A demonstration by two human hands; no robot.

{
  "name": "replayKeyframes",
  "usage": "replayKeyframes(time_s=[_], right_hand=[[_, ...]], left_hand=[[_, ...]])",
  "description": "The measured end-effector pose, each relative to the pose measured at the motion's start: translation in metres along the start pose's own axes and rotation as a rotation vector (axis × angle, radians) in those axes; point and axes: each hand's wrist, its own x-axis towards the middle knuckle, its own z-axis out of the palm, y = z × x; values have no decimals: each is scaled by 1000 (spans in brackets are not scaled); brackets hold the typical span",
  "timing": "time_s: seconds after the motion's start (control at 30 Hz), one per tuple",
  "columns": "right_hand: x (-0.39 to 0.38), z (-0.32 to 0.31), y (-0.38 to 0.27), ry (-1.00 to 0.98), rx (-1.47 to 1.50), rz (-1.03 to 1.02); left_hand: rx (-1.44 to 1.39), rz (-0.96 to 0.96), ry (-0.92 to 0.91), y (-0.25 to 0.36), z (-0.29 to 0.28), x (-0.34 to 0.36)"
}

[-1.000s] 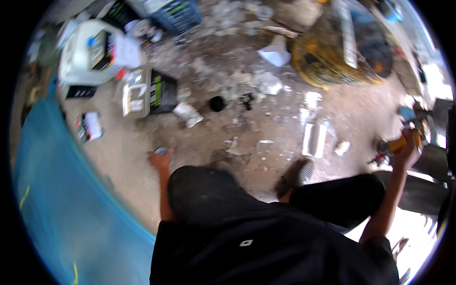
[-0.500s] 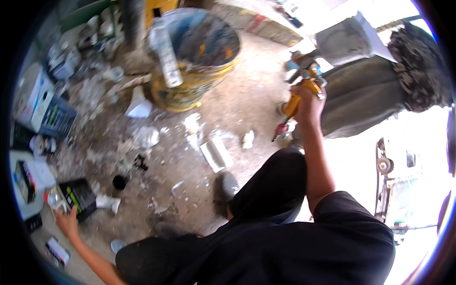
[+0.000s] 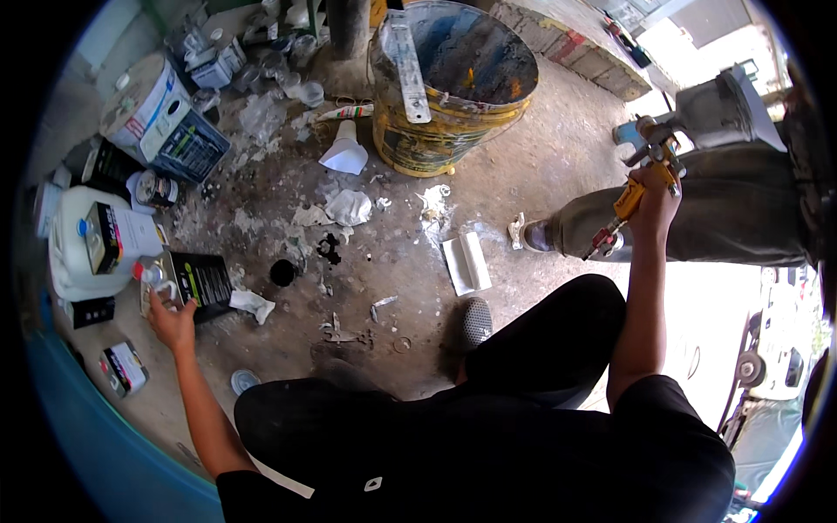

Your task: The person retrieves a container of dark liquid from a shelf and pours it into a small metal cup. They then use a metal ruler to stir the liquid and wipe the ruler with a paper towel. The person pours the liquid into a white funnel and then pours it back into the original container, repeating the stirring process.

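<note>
At the far left, my left hand (image 3: 174, 324) is at a small clear bottle with a red cap (image 3: 157, 281), its thumb and fingers on either side of the bottle's near end. A black box with green print (image 3: 202, 286) is just right of the bottle, beside a crumpled white tissue (image 3: 253, 303). On the right, my right hand (image 3: 656, 205) grips the orange handle of a spray gun (image 3: 629, 199), held up off the floor. A grey cup with a pale flared rim (image 3: 717, 115) is at the gun's upper end; I cannot tell how it joins.
A paint-stained yellow bucket (image 3: 418, 148) stands ahead, a metal strip (image 3: 405, 70) on its rim. Tins and a white jug (image 3: 74, 261) line the left. Folded white paper (image 3: 468, 263) and scraps litter the floor. A person's grey-trousered leg (image 3: 697, 209) is behind the gun.
The view has swung, so the bucket and floor things appear farther right. The spray gun stays in my right hand; my left hand keeps its place at the bottle.
</note>
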Motion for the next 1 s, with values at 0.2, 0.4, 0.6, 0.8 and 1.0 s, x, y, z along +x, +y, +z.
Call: replayKeyframes(time_s=[0.2,0.4,0.6,0.8,1.0], right_hand=[[3,-9,-4,-50,-70,-15],[7,-8,-6,-56,-127,-99],[3,5,-7,-123,-39,-57],[6,24,-18,-179,5,-7],[7,4,4,-265,-154,-46]], left_hand=[[10,195,175,-12,-20,-23],[-432,59,-108,14,-49,-67],[-419,47,-238,85,-105,-95],[-383,147,-295,140,-133,-114],[-324,256,-340,172,-149,-120]])
